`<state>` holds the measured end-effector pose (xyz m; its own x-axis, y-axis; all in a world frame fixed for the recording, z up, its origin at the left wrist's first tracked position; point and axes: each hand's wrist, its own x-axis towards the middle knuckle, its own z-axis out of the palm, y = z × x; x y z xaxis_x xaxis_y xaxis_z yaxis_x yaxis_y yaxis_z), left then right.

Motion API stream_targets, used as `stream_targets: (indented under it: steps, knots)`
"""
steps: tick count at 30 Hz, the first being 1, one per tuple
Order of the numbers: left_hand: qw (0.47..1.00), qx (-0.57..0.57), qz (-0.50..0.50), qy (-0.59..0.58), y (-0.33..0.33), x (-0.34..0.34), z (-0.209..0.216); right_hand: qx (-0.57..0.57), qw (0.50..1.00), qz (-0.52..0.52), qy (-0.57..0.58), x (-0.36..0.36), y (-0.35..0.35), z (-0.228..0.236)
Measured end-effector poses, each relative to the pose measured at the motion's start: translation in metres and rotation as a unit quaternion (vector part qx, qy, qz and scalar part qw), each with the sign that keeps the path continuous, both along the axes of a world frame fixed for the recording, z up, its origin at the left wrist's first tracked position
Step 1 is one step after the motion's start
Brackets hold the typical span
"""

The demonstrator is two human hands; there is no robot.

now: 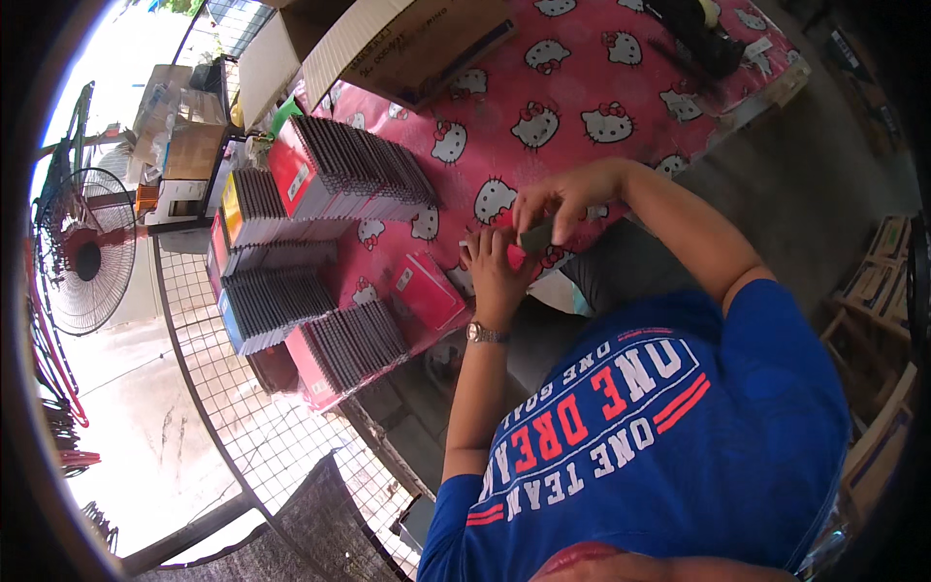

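My left hand (497, 267), with a wristwatch (487, 334) on its wrist, is at the near edge of the table with curled fingers. It grips a small red thing (516, 256) mostly hidden by the fingers. Right beside it, my right hand (574, 199) bends its thumb and fingers around a dark grey flat piece (534, 239) that meets the red thing. What the two pieces are, I cannot make out. Just left of my left hand, a red notebook (428, 291) lies flat on the pink cartoon-cat tablecloth (572, 87).
Tall stacks of spiral-bound notebooks (359, 170) with red, yellow, blue and pink covers line the table's left side. An open cardboard box (417, 48) stands at the back. A black object (693, 39) lies at the far right. A fan (85, 247) stands beyond the wire mesh (208, 359).
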<state>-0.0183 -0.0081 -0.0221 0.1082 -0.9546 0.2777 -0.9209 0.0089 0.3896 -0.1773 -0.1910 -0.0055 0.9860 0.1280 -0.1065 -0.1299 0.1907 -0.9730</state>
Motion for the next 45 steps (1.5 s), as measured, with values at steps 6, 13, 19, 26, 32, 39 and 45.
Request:
stream_targets:
  steps: [6, 13, 19, 26, 32, 39, 45]
  knots:
    - [1.0, -0.013, 0.006, 0.005, 0.001, 0.002, 0.001, -0.024, 0.999, -0.024, -0.002, 0.005, 0.0, -0.001]
    - [0.996, 0.004, 0.015, 0.086, 0.001, 0.038, 0.0, -0.04, 0.998, -0.039, -0.021, 0.026, -0.004, 0.002]
    - [0.977, 0.059, 0.017, 0.205, 0.0, 0.045, 0.005, 0.005, 1.0, -0.016, 0.0, 0.042, -0.006, -0.005]
    - [0.971, 0.057, 0.018, 0.233, 0.002, 0.052, -0.002, -0.339, 0.933, -0.073, 0.101, 0.045, -0.009, 0.006]
    - [0.897, 0.067, 0.094, 0.426, 0.009, 0.05, -0.013, -0.621, 0.706, -0.332, 0.078, -0.038, -0.037, -0.056]
    - [0.849, -0.043, 0.186, 0.493, 0.024, 0.036, -0.03, -0.697, 0.63, -0.313, 0.143, -0.109, 0.081, -0.077]
    - [0.896, -0.132, 0.156, 0.393, 0.014, 0.021, -0.036, -0.469, 0.781, -0.4, -0.101, -0.037, 0.104, -0.012]
